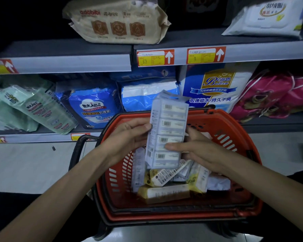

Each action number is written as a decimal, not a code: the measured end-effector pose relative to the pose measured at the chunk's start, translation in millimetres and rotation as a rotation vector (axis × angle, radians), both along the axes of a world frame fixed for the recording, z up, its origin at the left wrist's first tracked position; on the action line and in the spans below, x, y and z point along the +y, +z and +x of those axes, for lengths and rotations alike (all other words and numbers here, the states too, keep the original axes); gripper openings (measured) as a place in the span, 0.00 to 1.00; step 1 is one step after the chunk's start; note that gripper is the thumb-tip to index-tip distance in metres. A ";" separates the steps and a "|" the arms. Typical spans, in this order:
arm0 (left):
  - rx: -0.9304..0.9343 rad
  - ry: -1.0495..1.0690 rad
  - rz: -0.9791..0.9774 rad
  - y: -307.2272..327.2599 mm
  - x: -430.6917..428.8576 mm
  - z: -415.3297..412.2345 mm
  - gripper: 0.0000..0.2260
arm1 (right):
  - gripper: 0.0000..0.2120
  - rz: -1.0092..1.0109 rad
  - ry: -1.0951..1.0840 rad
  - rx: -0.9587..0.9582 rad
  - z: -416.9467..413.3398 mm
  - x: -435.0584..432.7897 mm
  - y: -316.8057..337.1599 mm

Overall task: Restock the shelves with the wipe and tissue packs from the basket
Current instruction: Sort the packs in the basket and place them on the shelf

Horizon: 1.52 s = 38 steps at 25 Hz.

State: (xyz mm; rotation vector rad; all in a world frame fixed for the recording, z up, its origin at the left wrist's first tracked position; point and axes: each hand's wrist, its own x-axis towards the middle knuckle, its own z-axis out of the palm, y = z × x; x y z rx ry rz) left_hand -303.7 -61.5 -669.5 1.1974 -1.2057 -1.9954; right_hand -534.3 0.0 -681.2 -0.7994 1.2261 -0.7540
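Note:
A long white multi-pack of tissues point(166, 131) with barcodes on each section stands upright above the red basket point(234, 137). My left hand point(128, 137) grips its left edge near the middle. My right hand point(196, 151) holds its lower right side, thumb across the front. Inside the basket lie several more packs: yellow-and-white tissue packs point(163, 193) and white wipe packs point(138, 172), heaped loosely. The lower shelf point(42, 137) behind the basket holds blue and green packs.
The upper shelf point(77, 62) carries a beige wipe pack point(119, 21) and a white wipe pack point(268, 16). Below stand a green pack point(35, 109), blue pad bags point(93, 107), a tall white-blue bag point(215, 86) and pink bags point(278, 96). The basket's black handle point(77, 149) hangs left.

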 end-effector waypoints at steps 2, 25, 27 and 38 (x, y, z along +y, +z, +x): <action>-0.096 -0.018 0.006 -0.9 3.8 -5.1 0.18 | 0.38 -0.192 -0.089 0.208 3.6 3.9 -5.9; 0.038 0.085 -0.275 60.8 7.0 -53.1 0.23 | 0.23 -0.245 -0.185 -0.112 -19.0 -7.7 60.8; 0.062 0.092 -0.290 73.0 5.7 -58.9 0.21 | 0.23 -0.312 -0.201 -0.097 -24.4 -8.9 71.4; -0.101 0.071 -0.556 148.0 2.7 -69.9 0.23 | 0.21 -0.629 -0.340 -0.117 -41.0 -21.4 139.1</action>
